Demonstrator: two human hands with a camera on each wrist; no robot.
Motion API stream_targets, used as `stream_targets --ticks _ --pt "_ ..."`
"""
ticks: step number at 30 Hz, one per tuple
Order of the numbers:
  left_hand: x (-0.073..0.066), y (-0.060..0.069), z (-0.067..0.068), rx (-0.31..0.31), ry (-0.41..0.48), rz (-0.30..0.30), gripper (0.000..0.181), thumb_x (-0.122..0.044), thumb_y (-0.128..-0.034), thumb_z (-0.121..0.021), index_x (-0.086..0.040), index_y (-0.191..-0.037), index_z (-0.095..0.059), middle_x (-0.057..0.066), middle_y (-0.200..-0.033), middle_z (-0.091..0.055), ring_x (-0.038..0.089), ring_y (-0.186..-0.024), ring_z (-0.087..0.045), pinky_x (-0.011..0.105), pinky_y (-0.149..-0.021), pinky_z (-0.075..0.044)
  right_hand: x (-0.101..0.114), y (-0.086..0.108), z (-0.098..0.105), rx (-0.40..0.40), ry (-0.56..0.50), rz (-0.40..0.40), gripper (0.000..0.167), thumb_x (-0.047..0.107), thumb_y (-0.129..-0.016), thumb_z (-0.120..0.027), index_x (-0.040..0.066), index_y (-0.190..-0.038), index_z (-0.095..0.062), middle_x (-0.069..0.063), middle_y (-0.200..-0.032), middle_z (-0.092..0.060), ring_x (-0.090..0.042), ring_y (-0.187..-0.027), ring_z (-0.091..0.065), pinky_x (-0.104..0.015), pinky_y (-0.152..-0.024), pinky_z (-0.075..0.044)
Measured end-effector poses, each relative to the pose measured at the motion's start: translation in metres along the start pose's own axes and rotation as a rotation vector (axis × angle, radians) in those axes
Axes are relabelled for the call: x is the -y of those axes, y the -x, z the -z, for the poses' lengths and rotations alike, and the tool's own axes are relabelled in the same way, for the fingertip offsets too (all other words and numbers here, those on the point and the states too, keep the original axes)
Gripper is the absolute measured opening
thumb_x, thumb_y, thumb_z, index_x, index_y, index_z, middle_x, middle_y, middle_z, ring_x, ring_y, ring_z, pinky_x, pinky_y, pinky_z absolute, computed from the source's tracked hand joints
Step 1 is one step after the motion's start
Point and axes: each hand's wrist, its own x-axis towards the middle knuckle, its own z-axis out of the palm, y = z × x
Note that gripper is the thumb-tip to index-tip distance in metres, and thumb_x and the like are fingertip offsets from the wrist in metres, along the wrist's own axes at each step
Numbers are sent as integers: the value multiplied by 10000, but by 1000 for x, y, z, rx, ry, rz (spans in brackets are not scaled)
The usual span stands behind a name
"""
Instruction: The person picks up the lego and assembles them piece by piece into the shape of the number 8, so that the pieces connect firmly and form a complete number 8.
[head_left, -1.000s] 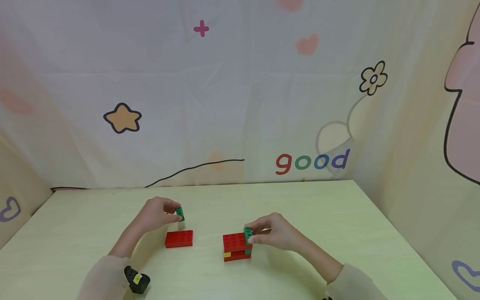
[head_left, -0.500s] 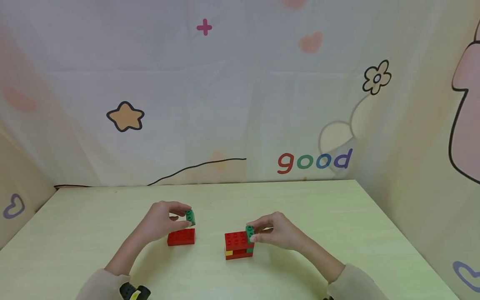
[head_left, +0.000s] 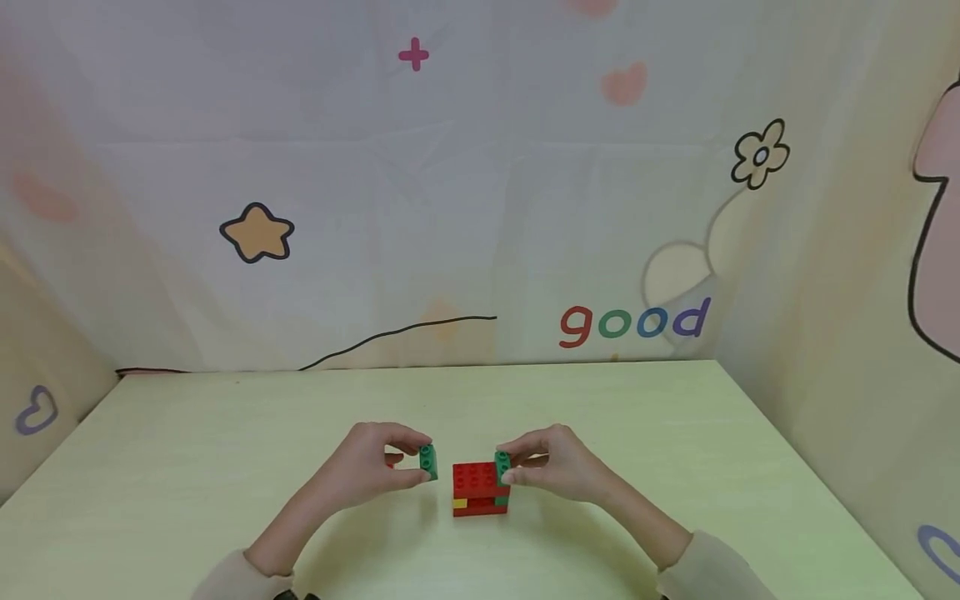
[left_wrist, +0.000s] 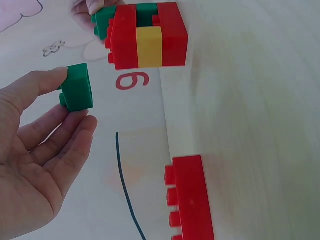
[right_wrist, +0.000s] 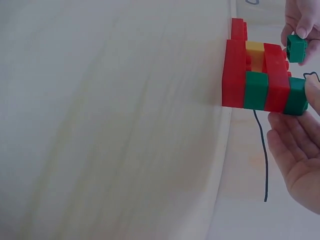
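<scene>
In the head view my left hand (head_left: pixel 367 468) pinches a small green building brick (head_left: pixel 428 462) between thumb and fingers. It is held in the air just left of a brick stack (head_left: pixel 473 478). Two red bricks make up the stack's layers, with a yellow brick (left_wrist: pixel 149 47) and a green brick (right_wrist: pixel 256 90) between them at opposite ends. Atop the stack's right end sits another small green brick (right_wrist: pixel 296 96), pinched by my right hand (head_left: pixel 561 463). A loose red brick (left_wrist: pixel 192 197) lies on the table, almost wholly hidden behind my left hand in the head view.
The pale table (head_left: pixel 637 433) runs back to a printed cloth backdrop (head_left: pixel 360 275) with the word "good" on it. More printed cloth (head_left: pixel 840 275) hangs along the right side.
My left hand has carried its green brick rightward from above the loose red brick to beside the stack. My right hand stays at the stack, still pinching its green brick.
</scene>
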Motion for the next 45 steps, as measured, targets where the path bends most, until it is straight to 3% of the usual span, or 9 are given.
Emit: stream_targets --ticks 8,14,45 --pt "-7 -12 -12 50 -19 -43 302 -144 -756 -736 -29 -1026 -668 33 -974 -659 248 -892 -597 353 -776 -523 2 -2 0 7 8 3 346 164 -789 -706 -22 -1076 -652 -110 -991 -672 -207 -883 -633 -275 -764 -521" --pt "-12 -16 -14 82 -68 -56 296 -124 -764 -722 -27 -1039 -667 52 -988 -663 240 -890 -602 344 -775 -523 4 -4 0 8 8 -8 351 166 -786 -707 -13 -1083 -652 -110 -1003 -672 -228 -912 -630 -278 -770 -520" --pt "-15 -30 -18 185 -25 21 315 -185 -733 -760 -32 -998 -685 35 -938 -675 246 -878 -623 298 -733 -521 1 -2 1 12 -27 -43 368 195 -786 -709 -5 -1089 -652 -107 -1011 -670 -216 -921 -624 -289 -795 -513"
